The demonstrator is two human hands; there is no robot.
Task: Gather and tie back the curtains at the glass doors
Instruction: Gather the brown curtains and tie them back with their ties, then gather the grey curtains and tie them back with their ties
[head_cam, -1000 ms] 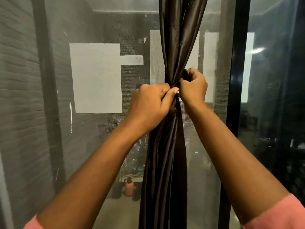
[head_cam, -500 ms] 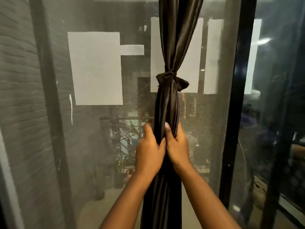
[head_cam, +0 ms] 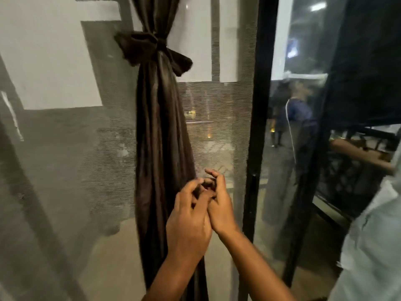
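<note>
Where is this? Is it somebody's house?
Probably a home or flat, at doors that seem to open onto a balcony, at night. A dark curtain hangs knotted against a mesh-screened glass door with a black frame, and a railing shows outside.

Bare left hand and right hand raised together, touching; fingers loosely curled, spread, holding nothing; forearms converging.
</note>
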